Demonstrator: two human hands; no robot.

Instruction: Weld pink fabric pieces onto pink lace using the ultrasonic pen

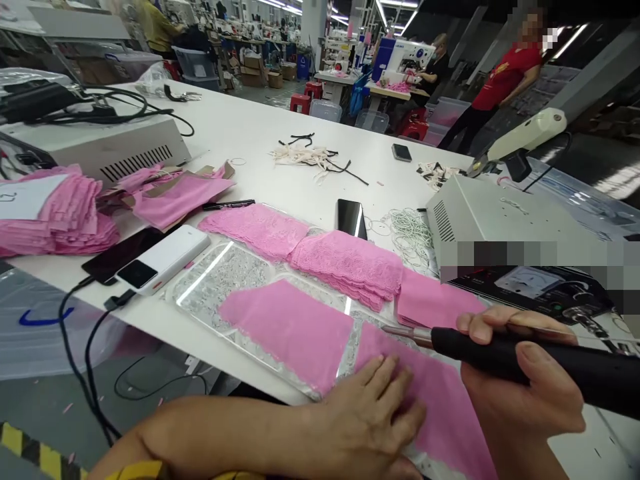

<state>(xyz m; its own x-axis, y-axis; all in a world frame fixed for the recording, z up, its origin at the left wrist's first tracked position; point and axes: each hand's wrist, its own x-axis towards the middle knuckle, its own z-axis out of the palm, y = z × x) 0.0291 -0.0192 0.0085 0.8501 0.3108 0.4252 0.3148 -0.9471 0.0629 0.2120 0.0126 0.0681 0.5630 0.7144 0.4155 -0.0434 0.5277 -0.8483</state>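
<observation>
My right hand [525, 373] is wrapped round a thick black-handled tool [480, 347] with a narrow metal tip. The tip points left, over the upper edge of a pink fabric panel [450, 413]; whether it touches the cloth I cannot tell. Flat on that same panel lies my left hand [375, 413], fingers slightly apart. A second pink panel [295, 327] is to its left, with a narrow gap between the two. Both lie on a clear patterned plate [220, 273]. Behind them are stacks of pink lace pieces [350, 267] and plain pink pieces [435, 300].
A grey box with a dial [500, 213] stands at the right, a tangle of thin cord [410, 230] beside it. A power bank [165, 260] with cables and a pink fabric pile [55, 213] are at the left. Phones and strap pieces [310, 157] lie farther back. People stand and sit beyond.
</observation>
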